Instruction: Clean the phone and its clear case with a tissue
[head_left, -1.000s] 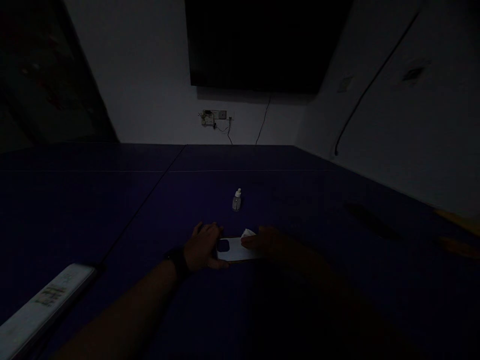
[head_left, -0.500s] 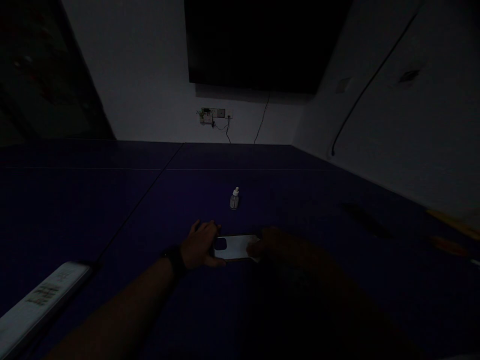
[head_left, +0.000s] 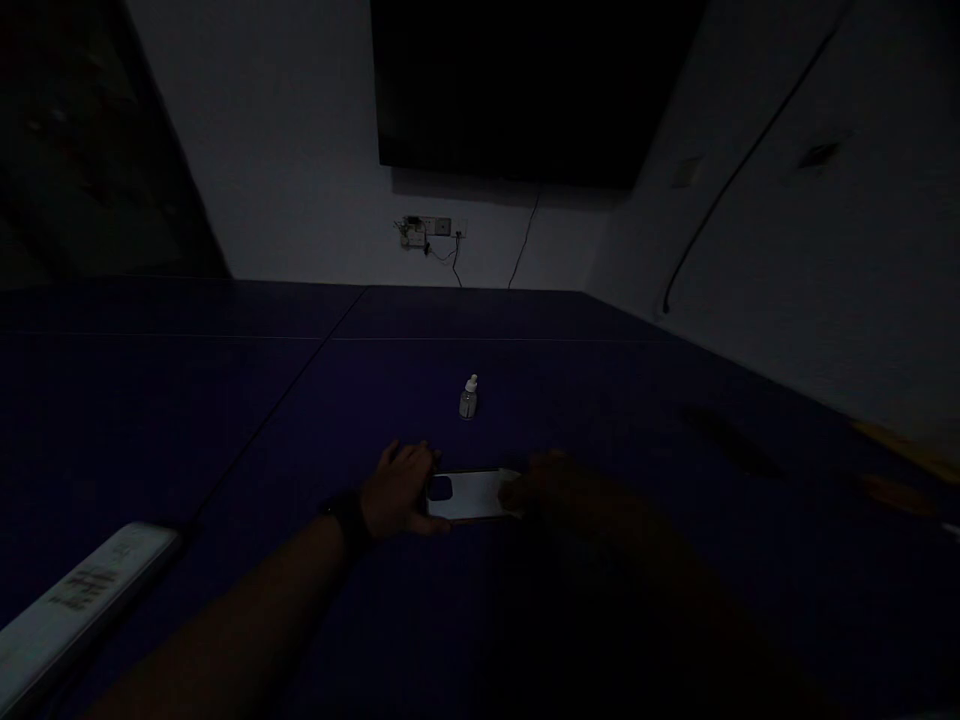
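A pale phone case (head_left: pixel 474 494) lies flat on the dark purple surface, its camera cutout at the left end. My left hand (head_left: pixel 401 488), with a dark band on the wrist, grips that end between thumb and fingers. On the right end presses my right hand (head_left: pixel 536 485), closed and deep in shadow. Under its fingers shows the edge of a thin whitish wipe (head_left: pixel 510 474); whether cloth or tissue, I cannot tell. Just beyond the case stands a small clear dropper bottle (head_left: pixel 468 402) with a white top.
A white power strip (head_left: pixel 82 605) lies at the lower left. To the right are a dark flat object (head_left: pixel 731 440) and an orange item (head_left: pixel 900 493), both dim. On the far wall hang a large black screen (head_left: pixel 517 90) and sockets (head_left: pixel 427 228) with cables.
My right hand has shifted slightly to the right along the case with the wipe. My left hand, the case and the bottle stay in place.
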